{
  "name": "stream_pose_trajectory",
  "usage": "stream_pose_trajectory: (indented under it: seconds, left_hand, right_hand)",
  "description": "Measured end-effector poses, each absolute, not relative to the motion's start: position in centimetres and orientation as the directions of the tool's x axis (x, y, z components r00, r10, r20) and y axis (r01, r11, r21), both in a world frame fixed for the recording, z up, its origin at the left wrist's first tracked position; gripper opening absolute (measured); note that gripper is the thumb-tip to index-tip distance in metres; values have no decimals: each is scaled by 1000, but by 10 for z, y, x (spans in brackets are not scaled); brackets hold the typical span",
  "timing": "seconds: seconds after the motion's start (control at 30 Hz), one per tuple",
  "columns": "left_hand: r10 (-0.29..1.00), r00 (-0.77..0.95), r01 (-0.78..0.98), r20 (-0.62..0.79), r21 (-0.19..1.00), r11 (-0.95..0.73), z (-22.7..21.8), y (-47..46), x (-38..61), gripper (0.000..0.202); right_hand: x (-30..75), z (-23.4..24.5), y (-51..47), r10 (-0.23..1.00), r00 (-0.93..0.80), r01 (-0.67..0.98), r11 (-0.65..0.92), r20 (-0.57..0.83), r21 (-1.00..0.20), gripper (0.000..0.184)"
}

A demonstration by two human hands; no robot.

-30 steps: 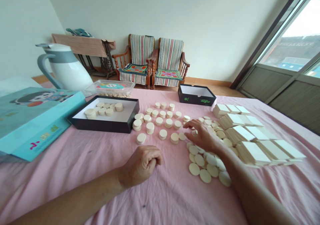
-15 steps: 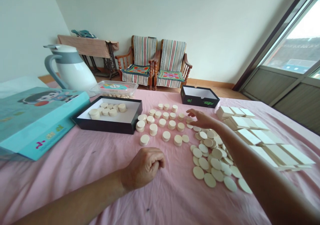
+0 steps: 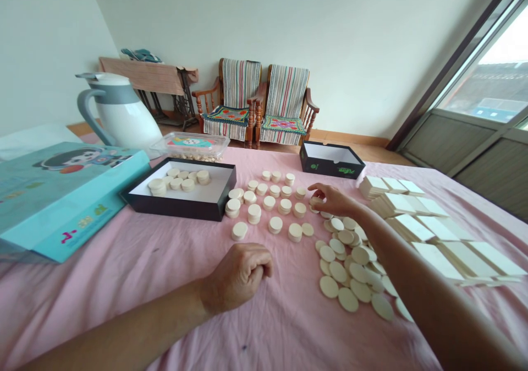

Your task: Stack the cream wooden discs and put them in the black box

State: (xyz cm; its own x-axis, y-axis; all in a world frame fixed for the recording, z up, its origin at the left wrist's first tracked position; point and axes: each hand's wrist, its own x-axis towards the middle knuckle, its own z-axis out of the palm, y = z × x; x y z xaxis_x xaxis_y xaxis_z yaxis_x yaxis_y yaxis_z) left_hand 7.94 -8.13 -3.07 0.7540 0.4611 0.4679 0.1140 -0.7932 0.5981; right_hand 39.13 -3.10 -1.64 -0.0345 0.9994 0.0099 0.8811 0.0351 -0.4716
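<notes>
My left hand (image 3: 241,274) rests as a closed fist on the pink cloth, with nothing showing in it. My right hand (image 3: 335,199) reaches forward over the right end of the stacked discs, fingers apart and slightly bent. A pale round wooden disc (image 3: 317,201) lies between its thumb and index finger; whether they press on it I cannot tell. Short stacks of discs (image 3: 284,206) stand in loose rows left of that hand. Under and beside my right forearm spreads a heap of loose discs (image 3: 338,272), partly hidden by the arm.
A black box (image 3: 173,206) at left holds more disc stacks; another black box (image 3: 330,164) stands at the back. Rectangular wooden pieces (image 3: 437,228) lie in piles at right. A turquoise box (image 3: 78,211), a white jug (image 3: 127,115) and a clear lidded tub (image 3: 193,144) stand at left.
The view has shifted slightly. My right hand stays over the same end of the rows, its fingers a little more bent around the disc there. My left fist has not moved.
</notes>
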Motion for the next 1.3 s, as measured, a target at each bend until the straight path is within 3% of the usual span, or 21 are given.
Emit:
stream_pose_trajectory:
  seconds: [0.27, 0.53, 0.7, 0.77, 0.93, 1.3]
  left_hand:
    - [469, 755, 126, 459, 600, -790, -31, -82, 79, 28]
    - [466, 760, 122, 453, 605, -787, -30, -81, 79, 28]
    - [467, 752, 115, 465, 604, -788, -29, -82, 79, 29]
    - [464, 753, 112, 466, 604, -789, -29, -82, 79, 29]
    - [465, 763, 117, 450, 611, -783, -31, -81, 80, 29]
    - [482, 753, 140, 447, 608, -782, -30, -82, 80, 29]
  right_hand:
    - [386, -10, -36, 999, -39, 889, 51, 35, -455, 49]
    - [380, -14, -40, 996, -74, 934, 89, 56, -345, 49]
    - [383, -8, -48, 990, -87, 914, 124, 110, -386, 48]
    - [388, -1, -56, 987, -52, 910, 110, 153, -399, 39]
    - [394, 8, -88, 991, 92, 965, -63, 101, -255, 12]
    - [387, -3, -112, 997, 8, 989, 4, 77, -151, 22]
